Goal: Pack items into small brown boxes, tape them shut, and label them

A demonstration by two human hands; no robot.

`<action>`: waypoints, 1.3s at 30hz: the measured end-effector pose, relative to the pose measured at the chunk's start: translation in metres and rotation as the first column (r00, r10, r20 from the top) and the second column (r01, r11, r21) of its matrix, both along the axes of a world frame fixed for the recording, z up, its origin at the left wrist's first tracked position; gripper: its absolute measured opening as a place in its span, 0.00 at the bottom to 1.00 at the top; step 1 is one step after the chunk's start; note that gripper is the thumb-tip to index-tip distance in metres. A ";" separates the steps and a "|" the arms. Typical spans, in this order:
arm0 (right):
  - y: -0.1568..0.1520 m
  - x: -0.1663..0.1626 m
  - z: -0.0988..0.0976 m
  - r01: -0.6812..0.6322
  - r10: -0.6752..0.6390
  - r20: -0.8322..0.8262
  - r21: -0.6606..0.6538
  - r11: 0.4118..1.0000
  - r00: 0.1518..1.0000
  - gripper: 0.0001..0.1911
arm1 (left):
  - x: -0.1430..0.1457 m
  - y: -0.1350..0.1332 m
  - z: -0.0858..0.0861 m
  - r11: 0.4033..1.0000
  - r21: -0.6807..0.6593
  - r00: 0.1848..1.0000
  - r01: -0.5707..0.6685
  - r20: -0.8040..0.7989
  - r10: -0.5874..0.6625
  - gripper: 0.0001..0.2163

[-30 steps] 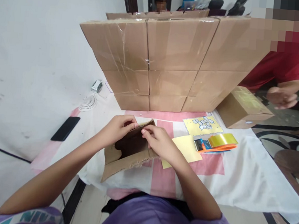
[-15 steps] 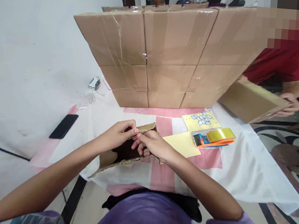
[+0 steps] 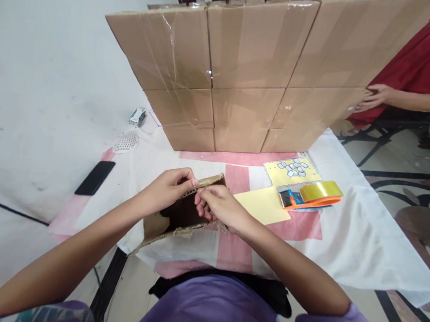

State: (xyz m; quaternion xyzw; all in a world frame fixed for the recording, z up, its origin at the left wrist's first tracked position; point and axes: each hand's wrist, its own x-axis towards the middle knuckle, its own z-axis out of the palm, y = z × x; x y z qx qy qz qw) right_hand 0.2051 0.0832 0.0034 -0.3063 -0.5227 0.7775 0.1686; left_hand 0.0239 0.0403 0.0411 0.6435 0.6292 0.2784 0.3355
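A small open cardboard box (image 3: 180, 218) with ragged edges lies on the white and pink cloth (image 3: 342, 240) in front of me. My left hand (image 3: 168, 189) pinches its far flap from the left, fingers closed on the cardboard. My right hand (image 3: 217, 206) grips the same flap from the right, fingers curled over the edge into the box. The two hands nearly touch.
A wall of taped cardboard boxes (image 3: 244, 74) stands behind. A tape dispenser (image 3: 311, 194), yellow sheets (image 3: 263, 207) and a sticker sheet (image 3: 292, 169) lie to the right. A black phone (image 3: 95, 177) lies at left. Another person's hand (image 3: 374, 96) touches the stack at right.
The other person picked up the loose box at right and it has left the view; their hand now rests on the stack. My hands stay on the flap.
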 end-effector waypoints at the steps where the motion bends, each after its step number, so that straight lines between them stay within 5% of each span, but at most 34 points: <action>1: 0.000 0.000 0.001 -0.011 0.011 -0.002 -0.014 1.000 1.000 0.19 | 0.001 -0.002 0.001 1.000 0.012 1.000 -0.001 -0.017 0.001 0.19; 10: -0.003 0.001 0.000 -0.024 0.024 0.009 -0.012 1.000 1.000 0.17 | 0.011 -0.010 0.007 0.994 0.075 0.984 0.074 -0.167 -0.060 0.15; 25: -0.002 0.000 -0.002 -0.008 -0.011 0.115 0.162 0.987 0.993 0.18 | 0.007 -0.010 0.007 0.988 0.032 0.980 -0.152 -0.127 0.155 0.16; 32: 0.003 -0.003 0.000 -0.003 -0.001 0.133 0.033 0.999 0.991 0.20 | 0.010 -0.006 0.015 1.000 0.000 0.986 -0.003 -0.168 0.003 0.16; 35: 0.001 -0.003 0.002 -0.035 0.030 0.142 0.034 0.999 0.989 0.21 | 0.001 0.000 0.018 0.985 -0.077 0.959 0.156 -0.227 -0.170 0.16; 39: 0.001 -0.001 0.001 0.079 -0.089 0.121 0.092 0.993 0.989 0.15 | -0.013 0.009 0.020 0.925 -0.103 0.886 0.365 -0.267 -0.379 0.14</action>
